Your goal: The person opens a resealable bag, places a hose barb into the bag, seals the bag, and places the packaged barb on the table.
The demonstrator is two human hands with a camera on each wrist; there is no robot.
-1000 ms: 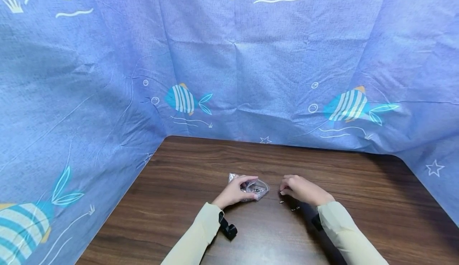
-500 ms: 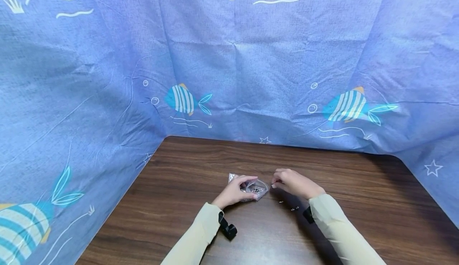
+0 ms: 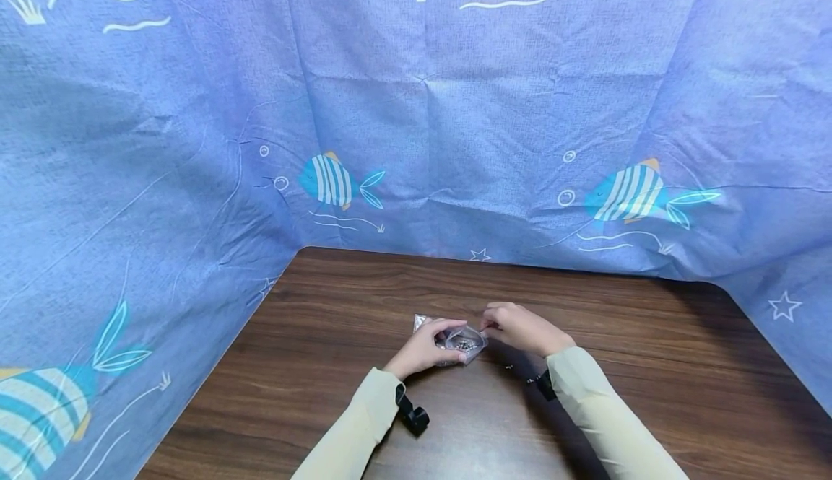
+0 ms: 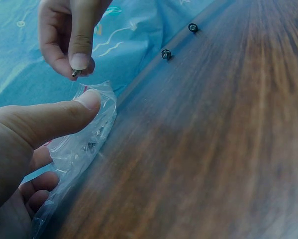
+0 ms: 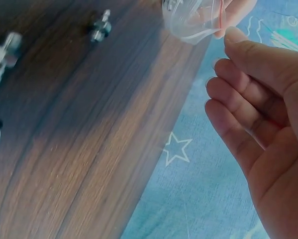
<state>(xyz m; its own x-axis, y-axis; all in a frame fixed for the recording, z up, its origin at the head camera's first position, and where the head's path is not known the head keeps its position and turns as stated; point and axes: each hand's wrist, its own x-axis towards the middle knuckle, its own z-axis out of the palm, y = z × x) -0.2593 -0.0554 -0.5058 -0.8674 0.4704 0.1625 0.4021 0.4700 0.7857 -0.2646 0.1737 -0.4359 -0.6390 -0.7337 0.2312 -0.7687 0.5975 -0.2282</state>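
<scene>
My left hand [image 3: 425, 346] holds a clear zip bag [image 4: 79, 154] by its mouth, thumb on one side and fingers on the other, keeping the mouth spread. Inside lie several small metal pieces [image 3: 464, 345] that look like screws. Just beyond the bag's mouth, my right hand [image 3: 525, 330] pinches a small metal screw [image 4: 75, 73] between thumb and fingertip. In the right wrist view the held screw is hidden by the fingers. On the tabletop, loose screws with washers lie apart, one screw [image 5: 101, 26] nearer the bag and another screw [image 5: 7, 55] farther off.
The brown wood-grain table [image 3: 338, 307] extends around both hands. Blue fish-print cloth [image 3: 494, 141] hangs behind it and along the sides. A black wrist strap [image 3: 412, 411] sits on the left forearm.
My right hand has moved left and slightly up from above the loose screws to the bag's mouth, a screw pinched in it. My left hand and the bag have stayed in place.
</scene>
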